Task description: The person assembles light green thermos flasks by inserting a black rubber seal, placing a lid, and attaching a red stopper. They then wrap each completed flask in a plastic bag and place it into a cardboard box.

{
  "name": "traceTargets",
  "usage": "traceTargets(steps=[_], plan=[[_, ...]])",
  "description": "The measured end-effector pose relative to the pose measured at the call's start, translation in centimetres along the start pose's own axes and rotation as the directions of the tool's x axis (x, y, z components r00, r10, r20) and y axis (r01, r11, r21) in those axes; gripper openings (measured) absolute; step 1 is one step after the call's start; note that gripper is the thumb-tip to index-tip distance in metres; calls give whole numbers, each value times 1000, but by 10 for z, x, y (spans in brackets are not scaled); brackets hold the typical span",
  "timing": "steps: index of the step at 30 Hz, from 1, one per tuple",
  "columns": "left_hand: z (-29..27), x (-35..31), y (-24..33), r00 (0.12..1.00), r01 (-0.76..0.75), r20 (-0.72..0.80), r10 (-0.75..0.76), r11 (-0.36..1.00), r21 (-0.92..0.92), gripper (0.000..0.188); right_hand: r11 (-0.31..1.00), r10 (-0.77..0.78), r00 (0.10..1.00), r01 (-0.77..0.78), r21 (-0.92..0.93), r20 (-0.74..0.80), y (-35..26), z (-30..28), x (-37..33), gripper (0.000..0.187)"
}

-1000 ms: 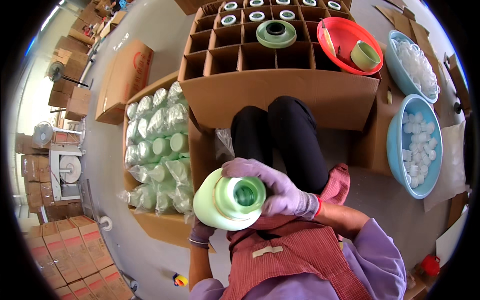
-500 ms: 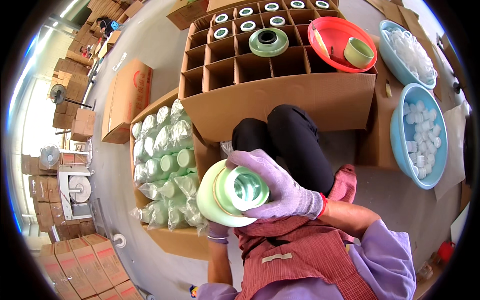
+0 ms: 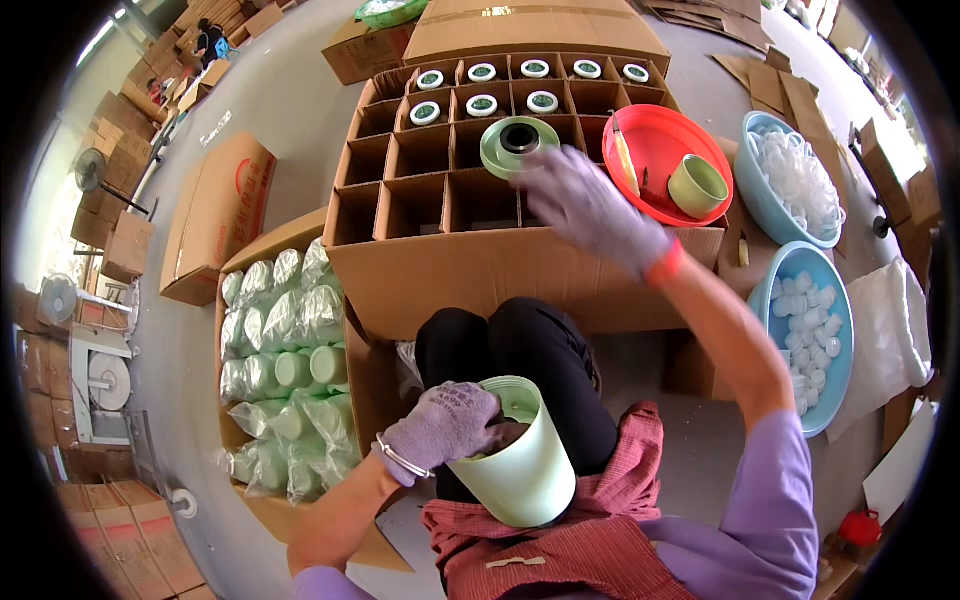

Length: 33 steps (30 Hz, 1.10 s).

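1. Holds pale green canister [image 3: 525, 465] by rim in left hand [image 3: 445, 428] grip, leaning up-left over black trousers [image 3: 552, 368].
2. Has right hand [image 3: 597, 208] nearer black-ringed green lid [image 3: 519, 139], just up-left on carton [image 3: 480, 285]; cannot tell blurred grip.

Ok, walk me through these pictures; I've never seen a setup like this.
There's no machine here, just a seated person wearing greyish gloves. The view comes from a camera on the person's head, looking down; its wide fisheye lens bends straight edges.

The left hand holds a pale green container by its open end, above the lap. The right hand reaches over a divided carton, at a round green piece with a black centre; blur hides whether it grips it.

A red basin with a green cup also sits on that carton. To the right, blue basins hold white pieces.
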State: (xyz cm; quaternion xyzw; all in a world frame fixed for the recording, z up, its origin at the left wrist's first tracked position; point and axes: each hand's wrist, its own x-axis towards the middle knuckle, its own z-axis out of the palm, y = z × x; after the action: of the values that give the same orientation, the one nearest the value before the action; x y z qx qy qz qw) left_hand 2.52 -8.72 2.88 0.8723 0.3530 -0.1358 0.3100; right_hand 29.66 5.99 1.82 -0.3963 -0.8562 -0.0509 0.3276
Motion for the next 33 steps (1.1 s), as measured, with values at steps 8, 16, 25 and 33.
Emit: traceTargets(steps=[8, 16, 25, 33], plan=[[-13, 14, -36, 729, -282, -636, -253, 735, -616, 37, 991, -76, 892, 16, 136, 446, 134, 76, 66, 64], [-56, 49, 0, 740, -673, -597, -310, -319, -668, 73, 985, -167, 986, 168, -44, 28, -80, -14, 32, 60], [-70, 12, 6, 359, -316, -778, 515, 852, 418, 64, -558, 100, 634, -602, 571, 767, -86, 22, -31, 46], [-44, -9, 10, 751, -600, -540, -380, -50, -799, 70, 879, 92, 996, -87, 468, 12, -114, -36, -6, 61]])
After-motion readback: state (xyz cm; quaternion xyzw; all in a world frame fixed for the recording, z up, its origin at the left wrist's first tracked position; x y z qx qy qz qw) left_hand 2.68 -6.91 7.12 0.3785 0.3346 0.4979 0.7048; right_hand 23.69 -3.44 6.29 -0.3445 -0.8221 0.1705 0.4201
